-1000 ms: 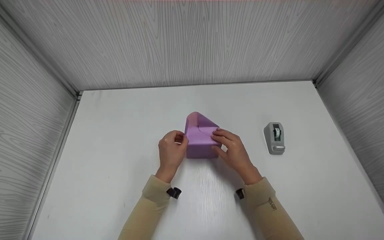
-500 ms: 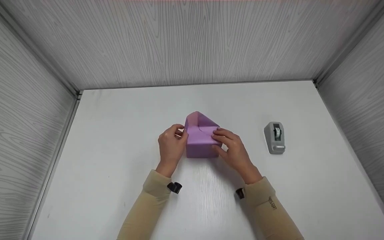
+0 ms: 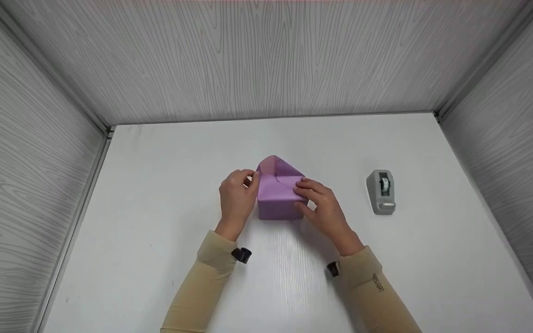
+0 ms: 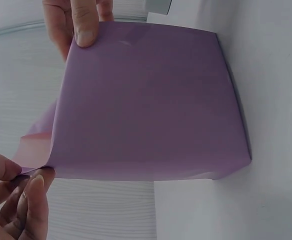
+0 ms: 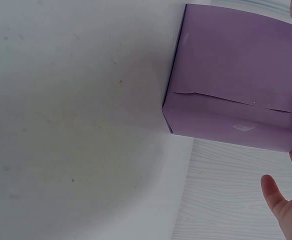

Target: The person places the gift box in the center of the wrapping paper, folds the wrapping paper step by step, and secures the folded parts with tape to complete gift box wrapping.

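Observation:
A box wrapped in purple paper [image 3: 280, 209] stands on the white table in the head view. At its far end the paper rises in a peaked flap [image 3: 267, 166] with a pinkish inner side. My left hand [image 3: 238, 196] pinches the paper's edge at the left; the left wrist view shows thumb and fingertips together on a paper corner [image 4: 35, 169]. Across the box's near right edge, my right hand [image 3: 327, 210] holds it, fingers on top and thumb on the near face. A small shiny patch like tape [image 5: 243, 127] shows on one side in the right wrist view.
A grey tape dispenser [image 3: 381, 192] with a roll in it stands to the right of the box. Grey wood-grain panels [image 3: 266, 60] enclose the white table [image 3: 164, 185] at the back and both sides.
My left hand has slid a little farther along the box's left side, drawing the flap's edge slightly outward. The right hand and the box have stayed in place.

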`<action>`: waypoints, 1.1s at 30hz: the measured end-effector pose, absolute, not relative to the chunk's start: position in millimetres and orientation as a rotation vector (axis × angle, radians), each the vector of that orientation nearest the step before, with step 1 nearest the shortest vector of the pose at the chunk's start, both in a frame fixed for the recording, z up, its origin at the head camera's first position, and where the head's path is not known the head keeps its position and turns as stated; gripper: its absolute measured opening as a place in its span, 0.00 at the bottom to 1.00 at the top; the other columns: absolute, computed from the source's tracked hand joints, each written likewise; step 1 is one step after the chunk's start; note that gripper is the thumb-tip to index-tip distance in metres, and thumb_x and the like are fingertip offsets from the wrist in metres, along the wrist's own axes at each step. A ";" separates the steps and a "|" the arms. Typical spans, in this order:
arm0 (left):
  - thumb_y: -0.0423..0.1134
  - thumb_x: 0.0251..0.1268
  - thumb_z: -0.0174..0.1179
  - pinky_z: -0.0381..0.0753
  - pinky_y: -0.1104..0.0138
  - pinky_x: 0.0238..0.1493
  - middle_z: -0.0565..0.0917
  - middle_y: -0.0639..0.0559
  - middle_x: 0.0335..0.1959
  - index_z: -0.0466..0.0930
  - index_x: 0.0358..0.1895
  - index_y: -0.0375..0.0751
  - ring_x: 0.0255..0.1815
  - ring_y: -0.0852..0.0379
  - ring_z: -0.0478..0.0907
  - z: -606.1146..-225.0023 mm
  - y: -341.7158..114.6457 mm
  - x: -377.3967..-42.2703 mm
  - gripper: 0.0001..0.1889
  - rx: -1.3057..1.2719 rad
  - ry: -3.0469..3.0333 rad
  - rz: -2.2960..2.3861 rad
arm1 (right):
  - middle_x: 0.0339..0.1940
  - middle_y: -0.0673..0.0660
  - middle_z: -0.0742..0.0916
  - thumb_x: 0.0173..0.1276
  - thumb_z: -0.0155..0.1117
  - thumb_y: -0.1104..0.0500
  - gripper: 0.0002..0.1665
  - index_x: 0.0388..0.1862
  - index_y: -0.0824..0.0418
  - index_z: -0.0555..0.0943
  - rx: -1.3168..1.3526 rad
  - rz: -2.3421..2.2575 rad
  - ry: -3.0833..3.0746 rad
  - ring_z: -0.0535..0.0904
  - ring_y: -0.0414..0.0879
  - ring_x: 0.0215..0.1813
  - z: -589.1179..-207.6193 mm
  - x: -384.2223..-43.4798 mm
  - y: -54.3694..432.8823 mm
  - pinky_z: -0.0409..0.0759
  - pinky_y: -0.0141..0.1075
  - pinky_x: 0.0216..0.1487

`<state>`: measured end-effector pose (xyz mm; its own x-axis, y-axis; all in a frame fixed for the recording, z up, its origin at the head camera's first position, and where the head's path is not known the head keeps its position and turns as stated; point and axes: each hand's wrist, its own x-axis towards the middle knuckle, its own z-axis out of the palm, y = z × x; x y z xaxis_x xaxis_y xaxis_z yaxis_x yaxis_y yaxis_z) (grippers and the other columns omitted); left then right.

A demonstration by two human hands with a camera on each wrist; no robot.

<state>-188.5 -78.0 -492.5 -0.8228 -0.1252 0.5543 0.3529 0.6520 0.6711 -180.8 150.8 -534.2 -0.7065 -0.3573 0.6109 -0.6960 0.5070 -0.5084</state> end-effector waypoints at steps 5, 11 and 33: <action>0.34 0.65 0.62 0.75 0.62 0.24 0.80 0.50 0.23 0.85 0.32 0.37 0.24 0.54 0.79 -490.1 -76.8 -190.7 0.06 -0.157 -2.308 -1.059 | 0.55 0.59 0.83 0.58 0.75 0.66 0.19 0.50 0.66 0.85 0.855 1.070 -2.342 0.76 0.54 0.63 -533.7 -181.1 150.8 0.71 0.46 0.63; 0.36 0.66 0.61 0.77 0.63 0.24 0.82 0.50 0.25 0.86 0.35 0.37 0.24 0.54 0.80 -485.5 -74.4 -193.6 0.07 -0.148 -2.305 -1.025 | 0.56 0.59 0.83 0.58 0.75 0.66 0.19 0.50 0.65 0.85 0.840 1.072 -2.362 0.75 0.53 0.63 -533.8 -180.6 151.3 0.71 0.47 0.63; 0.35 0.66 0.60 0.76 0.63 0.21 0.82 0.50 0.24 0.86 0.33 0.36 0.23 0.56 0.79 -485.2 -71.7 -196.4 0.07 -0.172 -2.280 -1.001 | 0.55 0.58 0.84 0.57 0.76 0.66 0.19 0.49 0.66 0.86 0.852 1.074 -2.334 0.75 0.53 0.63 -535.9 -180.6 150.9 0.72 0.47 0.62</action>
